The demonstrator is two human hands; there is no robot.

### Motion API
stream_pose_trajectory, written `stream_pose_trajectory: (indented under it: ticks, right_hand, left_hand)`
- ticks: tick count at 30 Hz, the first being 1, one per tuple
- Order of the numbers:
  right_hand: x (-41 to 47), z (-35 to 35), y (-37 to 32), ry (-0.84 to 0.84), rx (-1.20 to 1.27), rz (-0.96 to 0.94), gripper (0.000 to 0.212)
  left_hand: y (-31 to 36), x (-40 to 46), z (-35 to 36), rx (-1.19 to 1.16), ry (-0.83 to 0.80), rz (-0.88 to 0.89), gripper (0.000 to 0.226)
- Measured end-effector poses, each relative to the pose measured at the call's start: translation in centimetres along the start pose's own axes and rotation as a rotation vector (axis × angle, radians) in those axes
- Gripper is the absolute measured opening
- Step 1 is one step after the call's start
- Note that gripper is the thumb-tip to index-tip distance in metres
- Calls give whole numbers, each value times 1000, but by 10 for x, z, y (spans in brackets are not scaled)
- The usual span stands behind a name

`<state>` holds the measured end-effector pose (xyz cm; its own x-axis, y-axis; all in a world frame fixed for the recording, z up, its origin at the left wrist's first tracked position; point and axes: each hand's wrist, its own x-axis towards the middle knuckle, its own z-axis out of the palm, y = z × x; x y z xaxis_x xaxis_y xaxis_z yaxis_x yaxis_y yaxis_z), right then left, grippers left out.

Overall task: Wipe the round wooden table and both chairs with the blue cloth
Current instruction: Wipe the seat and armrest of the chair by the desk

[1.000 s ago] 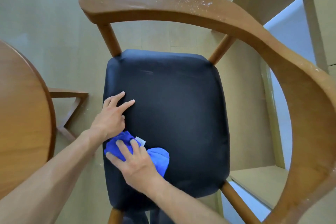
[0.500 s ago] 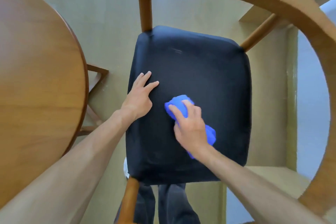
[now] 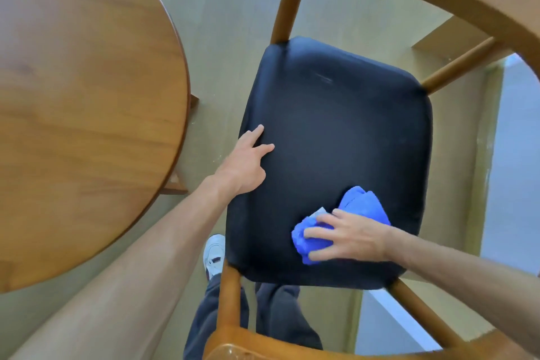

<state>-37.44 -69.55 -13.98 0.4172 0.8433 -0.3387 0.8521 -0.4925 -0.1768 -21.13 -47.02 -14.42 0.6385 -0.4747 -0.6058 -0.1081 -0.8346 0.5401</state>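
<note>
The bunched blue cloth [image 3: 362,210] lies on the near right of the chair [image 3: 330,131]'s black padded seat; the round wooden bench [image 3: 73,102] stands just left.

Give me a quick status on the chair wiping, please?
Right hand pressing blue cloth on black seat, near corner. Left hand braced flat on seat edge. Nothing in the way.
</note>
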Motion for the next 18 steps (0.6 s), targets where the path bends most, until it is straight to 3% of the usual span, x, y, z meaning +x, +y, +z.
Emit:
stream_pose_trajectory:
  ticks: [3,5,8,10,12,15,18]
  right_hand:
    - [41,-8,14,171,83,495,57]
    - [81,-11,-11,255,169,569,49]
    - [105,-5,-65,255,187,258,40]
    - [92,0,-80,74,146,-34,50]
    - [65,5,-68,-43,61,-212,56]
    - [5,6,-30,-79,6,-242,50]
    - [-50,-3,8,-237,-20,-64,61]
  left_hand:
    - [-1,2,1,-11,12,1,65]
    - [-2,3,3,-5,17,-1,65]
    - [-3,3,4,10,22,-18,66]
    - [-1,3,5,32,7,-28,67]
    - [-1,2,4,67,-6,-43,66]
    - [4,-2,4,105,-30,-75,63]
    - [13,-13,3,153,-93,-121,59]
